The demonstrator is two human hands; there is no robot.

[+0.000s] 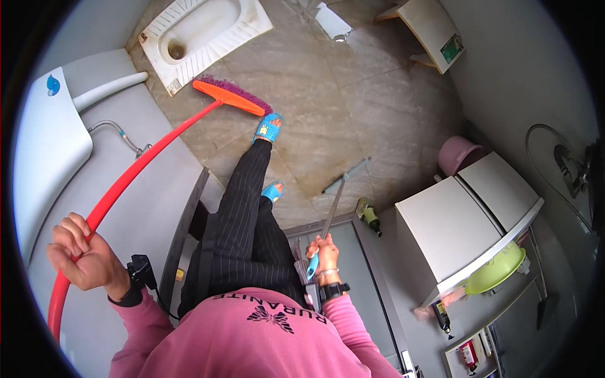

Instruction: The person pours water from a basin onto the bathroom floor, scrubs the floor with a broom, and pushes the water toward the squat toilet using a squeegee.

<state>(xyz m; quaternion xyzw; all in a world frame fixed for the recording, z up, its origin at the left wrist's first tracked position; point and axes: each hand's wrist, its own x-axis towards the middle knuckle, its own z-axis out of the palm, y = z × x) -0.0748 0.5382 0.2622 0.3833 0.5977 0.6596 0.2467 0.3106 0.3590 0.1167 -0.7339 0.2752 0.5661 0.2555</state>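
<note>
Left hand (85, 255) grips the red broom (228, 99), right hand (326, 253) the squeegee (345, 178)

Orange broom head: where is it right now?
In the head view, the orange broom head is left of centre, between the squat toilet and a blue slipper.

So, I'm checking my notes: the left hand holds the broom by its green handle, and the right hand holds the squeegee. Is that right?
The broom has a red handle, not green, as the head view shows; the left hand holds it, and the right hand holds the squeegee.
</note>
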